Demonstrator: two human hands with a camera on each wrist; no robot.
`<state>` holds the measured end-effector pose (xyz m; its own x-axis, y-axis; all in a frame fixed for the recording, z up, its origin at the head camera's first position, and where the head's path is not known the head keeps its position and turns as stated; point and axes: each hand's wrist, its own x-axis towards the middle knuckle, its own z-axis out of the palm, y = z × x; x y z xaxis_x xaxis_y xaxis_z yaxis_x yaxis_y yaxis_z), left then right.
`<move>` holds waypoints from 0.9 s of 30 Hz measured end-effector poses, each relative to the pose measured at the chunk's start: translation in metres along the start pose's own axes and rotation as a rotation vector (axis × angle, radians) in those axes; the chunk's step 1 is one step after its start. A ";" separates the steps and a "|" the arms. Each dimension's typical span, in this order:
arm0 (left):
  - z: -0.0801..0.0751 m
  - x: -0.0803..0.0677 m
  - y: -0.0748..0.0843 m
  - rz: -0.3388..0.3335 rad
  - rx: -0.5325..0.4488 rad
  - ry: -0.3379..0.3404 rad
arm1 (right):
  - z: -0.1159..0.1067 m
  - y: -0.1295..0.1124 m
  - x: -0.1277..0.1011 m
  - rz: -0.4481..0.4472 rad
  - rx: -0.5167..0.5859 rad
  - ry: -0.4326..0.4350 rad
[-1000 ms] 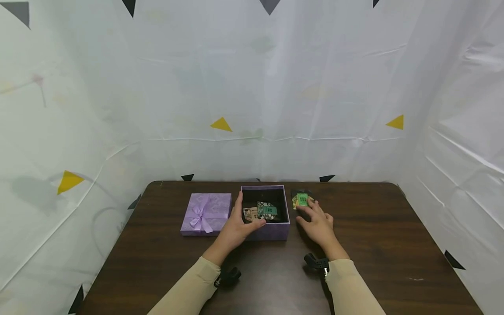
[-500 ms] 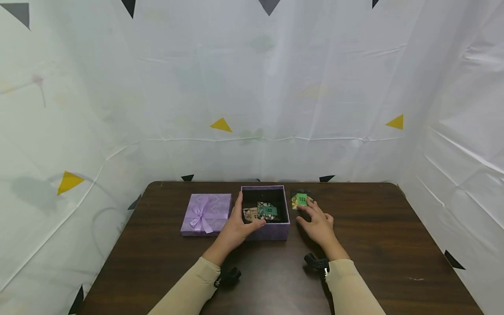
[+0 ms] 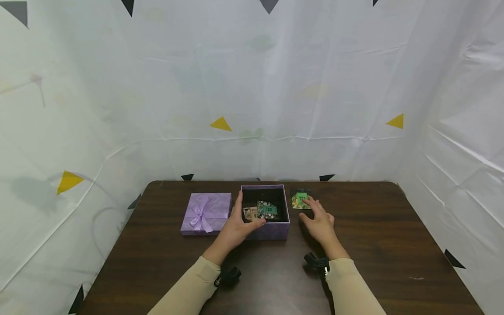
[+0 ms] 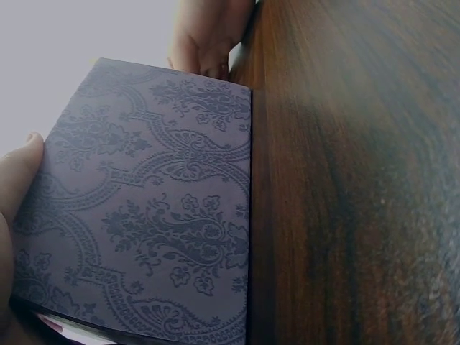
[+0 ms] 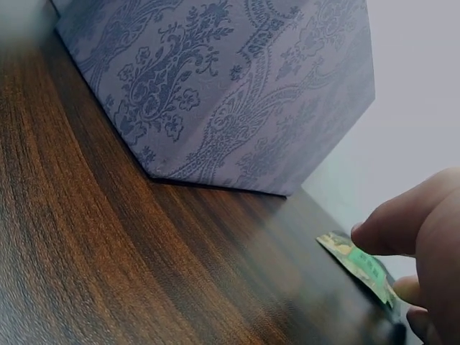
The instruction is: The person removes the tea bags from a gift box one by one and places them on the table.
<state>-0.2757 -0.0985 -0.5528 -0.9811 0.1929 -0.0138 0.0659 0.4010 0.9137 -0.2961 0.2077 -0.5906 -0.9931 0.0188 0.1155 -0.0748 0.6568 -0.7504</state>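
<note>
A purple gift box (image 3: 268, 231) stands with its top off, showing a black inside. Two small printed flat pieces lie in it: a teal, dark-patterned one (image 3: 267, 210) and a tan one (image 3: 250, 213). My left hand (image 3: 236, 225) holds the box at its front left corner, thumb over the front rim, fingers along the left wall. In the left wrist view the thumb lies at the edge of the patterned wall (image 4: 165, 194). My right hand (image 3: 320, 224) reaches a green-and-yellow printed flat piece (image 3: 300, 201) right of the box, loosely bent fingertips at its right edge.
The purple lid (image 3: 212, 205), tied with a ribbon bow (image 3: 201, 216), lies left of the box. A black flat piece (image 3: 308, 191) shows behind the green one. The dark wooden table (image 3: 374, 232) ends at a white curtain (image 3: 275, 100) with coloured triangles.
My right thumb has drawn back a little from the green-and-yellow piece, and the fingers have shifted on it. My left hand and the box have stayed in place.
</note>
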 end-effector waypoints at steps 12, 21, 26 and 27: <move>-0.001 0.000 0.000 -0.017 -0.010 -0.007 | -0.010 -0.011 -0.001 0.082 0.411 0.251; -0.002 0.001 0.001 0.006 0.009 -0.011 | -0.034 -0.065 -0.006 -0.039 0.491 0.150; -0.003 0.000 0.003 0.019 0.001 -0.010 | -0.040 -0.098 -0.002 -0.106 0.480 0.094; -0.003 0.000 0.003 0.018 0.001 -0.009 | -0.041 -0.104 0.000 -0.115 0.472 0.080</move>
<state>-0.2757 -0.0998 -0.5489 -0.9781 0.2081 -0.0014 0.0834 0.3980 0.9136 -0.2848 0.1702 -0.4858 -0.9673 0.0365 0.2511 -0.2350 0.2446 -0.9407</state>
